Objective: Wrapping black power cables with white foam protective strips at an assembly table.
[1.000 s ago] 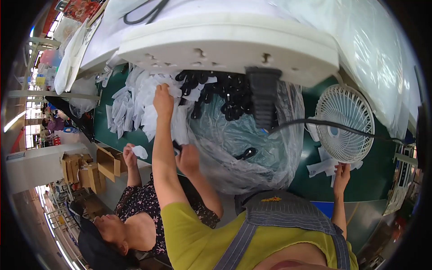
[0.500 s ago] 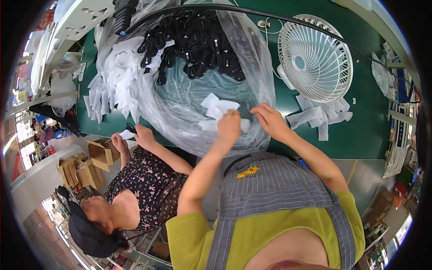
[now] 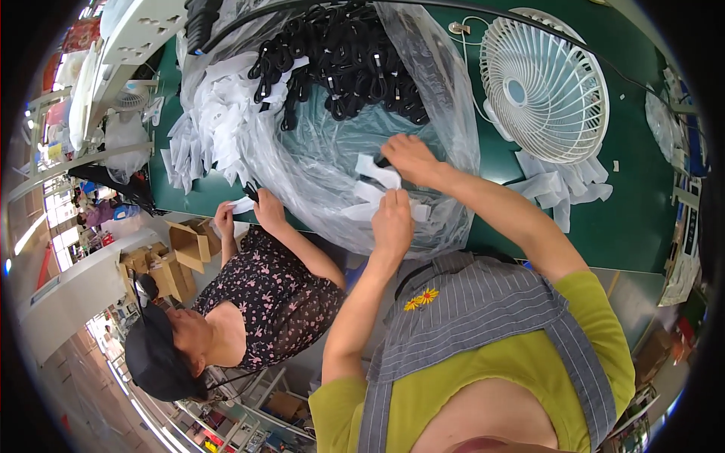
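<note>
Hands met over the clear plastic bag (image 3: 317,158) on the green table (image 3: 642,226). Left hand (image 3: 393,219) was pinched shut on a white paper sleeve (image 3: 377,198) at the bag's near edge. Right hand (image 3: 411,158) was closed on a second white paper piece (image 3: 377,172) just beyond it, with something small and black at its fingertips, probably a cable end.

Judgement on the step: the paper seemed to be going around a black cable. It would go best with the sleeve held flat and taut by the left hand while the right fed the cable end in straight, both working low over the bag so nothing slid off.

Black cables (image 3: 347,60) lay heaped in the bag's far half. White paper sleeves (image 3: 211,128) were stacked on the bag's left; a white desk fan (image 3: 544,90) stood to its right.

Hard to make out: the black item was mostly hidden under the right hand's fingers, and crumpled plastic blurred how the two paper pieces joined. A co-worker's hands (image 3: 249,211) at the bag's left held a further white piece, detail too small.
</note>
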`<state>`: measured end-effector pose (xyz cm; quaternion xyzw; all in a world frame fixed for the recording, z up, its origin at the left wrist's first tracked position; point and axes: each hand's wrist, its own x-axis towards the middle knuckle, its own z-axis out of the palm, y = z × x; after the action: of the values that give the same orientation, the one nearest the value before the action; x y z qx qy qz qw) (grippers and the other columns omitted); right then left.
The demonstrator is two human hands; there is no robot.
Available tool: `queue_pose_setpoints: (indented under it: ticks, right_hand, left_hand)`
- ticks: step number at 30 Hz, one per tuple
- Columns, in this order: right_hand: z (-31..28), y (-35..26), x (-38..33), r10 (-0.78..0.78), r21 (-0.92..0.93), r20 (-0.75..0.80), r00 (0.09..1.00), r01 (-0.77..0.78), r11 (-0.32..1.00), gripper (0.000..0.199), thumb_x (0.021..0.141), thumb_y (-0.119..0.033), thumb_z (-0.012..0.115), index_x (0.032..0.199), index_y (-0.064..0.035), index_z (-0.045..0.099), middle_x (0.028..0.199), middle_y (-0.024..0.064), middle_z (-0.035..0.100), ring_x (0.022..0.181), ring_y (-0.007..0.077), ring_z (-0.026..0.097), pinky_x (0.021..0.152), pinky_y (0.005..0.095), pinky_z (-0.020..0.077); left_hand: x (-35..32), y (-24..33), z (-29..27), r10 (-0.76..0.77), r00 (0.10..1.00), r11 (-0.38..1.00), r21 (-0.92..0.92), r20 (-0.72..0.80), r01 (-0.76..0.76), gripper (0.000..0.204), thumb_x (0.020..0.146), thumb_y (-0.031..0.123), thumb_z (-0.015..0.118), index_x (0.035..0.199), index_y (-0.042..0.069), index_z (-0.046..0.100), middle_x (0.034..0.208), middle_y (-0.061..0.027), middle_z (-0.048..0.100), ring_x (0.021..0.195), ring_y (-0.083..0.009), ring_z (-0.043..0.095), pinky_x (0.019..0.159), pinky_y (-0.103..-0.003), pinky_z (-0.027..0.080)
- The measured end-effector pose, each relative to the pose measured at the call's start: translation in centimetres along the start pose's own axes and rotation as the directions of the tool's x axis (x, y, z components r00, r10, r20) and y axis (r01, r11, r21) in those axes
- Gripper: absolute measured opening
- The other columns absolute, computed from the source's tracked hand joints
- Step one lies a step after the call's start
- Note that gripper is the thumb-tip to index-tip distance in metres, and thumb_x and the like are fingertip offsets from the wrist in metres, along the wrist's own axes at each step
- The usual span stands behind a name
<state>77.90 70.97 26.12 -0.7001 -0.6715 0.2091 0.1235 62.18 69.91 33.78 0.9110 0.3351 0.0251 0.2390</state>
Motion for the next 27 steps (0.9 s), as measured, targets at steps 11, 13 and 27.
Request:
queue_pose_setpoints:
  ticks: [11, 13, 27]
  right_hand:
    - [-11.5, 1.0, -15.8, 0.622, 0.434, -0.165, 0.765, -0.510, 0.742, 0.024, 0.089, -0.009, 0.062, 0.111, -0.0062, 0.053, 0.082, 0.0135, 0.067, 0.075, 0.0315, 0.066, 0.065, 0.0383, 0.0500]
    - [-10.4, 0.9, -18.7, 0.721, 0.646, -0.082, 0.688, -0.514, 0.565, 0.033, 0.090, -0.007, 0.062, 0.121, -0.0063, 0.054, 0.084, 0.0098, 0.068, 0.078, 0.0210, 0.067, 0.069, 0.0317, 0.0502]
    - [-9.0, 0.1, -21.6, 0.623, 0.566, -0.178, 0.762, -0.438, 0.698, 0.034, 0.089, -0.010, 0.062, 0.123, -0.0087, 0.059, 0.111, 0.0164, 0.065, 0.091, 0.0352, 0.064, 0.078, 0.0401, 0.0513]
  left_hand:
    - [4.3, 1.4, 3.8, 0.154, 0.988, 0.974, -0.163, -0.017, -0.154, 0.043, 0.082, 0.002, 0.058, 0.124, 0.005, 0.052, 0.106, -0.0153, 0.059, 0.090, -0.0355, 0.063, 0.075, -0.041, 0.053]
    - [3.0, 0.7, 2.6, 0.226, 0.971, 0.945, -0.224, -0.082, -0.239, 0.038, 0.083, 0.003, 0.059, 0.120, 0.004, 0.055, 0.106, -0.0142, 0.059, 0.091, -0.0342, 0.063, 0.075, -0.041, 0.053]
    - [3.8, 0.8, 8.3, 0.269, 0.958, 0.951, -0.130, -0.098, -0.280, 0.012, 0.082, 0.006, 0.064, 0.094, 0.004, 0.062, 0.091, -0.0109, 0.060, 0.079, -0.0298, 0.062, 0.066, -0.040, 0.051]
